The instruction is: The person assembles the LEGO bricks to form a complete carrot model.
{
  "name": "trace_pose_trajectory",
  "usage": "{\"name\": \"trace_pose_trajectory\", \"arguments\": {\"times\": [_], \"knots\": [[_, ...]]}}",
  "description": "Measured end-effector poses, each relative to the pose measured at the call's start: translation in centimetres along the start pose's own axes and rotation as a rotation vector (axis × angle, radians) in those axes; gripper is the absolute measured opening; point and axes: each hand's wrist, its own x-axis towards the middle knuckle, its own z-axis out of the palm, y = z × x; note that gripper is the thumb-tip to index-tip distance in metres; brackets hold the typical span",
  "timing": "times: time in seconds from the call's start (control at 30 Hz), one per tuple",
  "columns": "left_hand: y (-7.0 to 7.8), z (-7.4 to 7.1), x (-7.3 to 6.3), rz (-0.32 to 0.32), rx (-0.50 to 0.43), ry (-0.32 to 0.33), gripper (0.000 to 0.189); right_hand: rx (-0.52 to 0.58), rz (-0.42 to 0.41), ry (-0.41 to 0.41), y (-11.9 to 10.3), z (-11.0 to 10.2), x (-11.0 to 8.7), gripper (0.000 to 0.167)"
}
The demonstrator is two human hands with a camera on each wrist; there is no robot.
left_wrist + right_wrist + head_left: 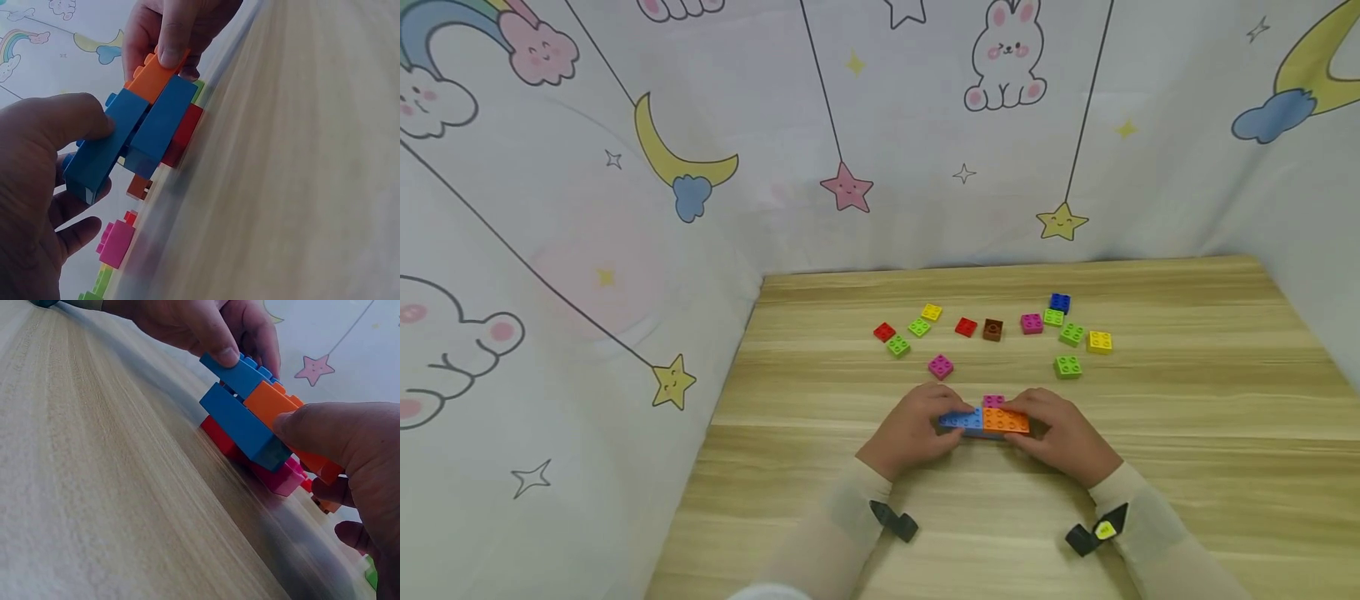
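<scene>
Both hands are at a small brick stack on the table. My left hand (917, 423) pinches a blue toy brick (961, 419) on the top layer, thumb at the near side and fingers behind. Beside it, end to end, an orange brick (1006, 420) is pinched by my right hand (1058, 433). Under these two lies another blue brick (240, 425), and the wrist views show a narrow gap with studs between the layers. Lower still are a red brick (219, 437) and a pink brick (281, 478). The fingers partly hide the far side.
Loose bricks lie beyond the hands: a magenta one (940, 367), a brown one (992, 330), a dark blue one (1060, 303), a yellow one (1100, 342), plus several green and red ones. A patterned cloth (925, 233) hangs behind the wooden table (820, 350).
</scene>
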Motion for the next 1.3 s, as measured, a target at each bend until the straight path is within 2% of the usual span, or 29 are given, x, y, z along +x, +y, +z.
{"name": "trace_pose_trajectory", "arguments": {"times": [0.8,0.97,1.17,1.3], "knots": [[0.2,0.3,0.5,-0.035,-0.017,-0.011,0.029,0.021,-0.016,0.018,0.1,0.0,0.0,0.038],[0.4,0.1,0.8,-0.056,-0.004,-0.028,0.028,0.008,-0.030,0.039,0.4,0.1,0.0,0.039],[0.9,0.0,0.6,-0.115,0.002,-0.071,0.029,0.019,-0.039,0.041,0.5,0.4,-0.2,0.037],[1.2,-0.1,0.7,-0.119,0.015,-0.065,0.028,0.025,-0.041,0.043,0.7,0.4,-0.2,0.036]]}}
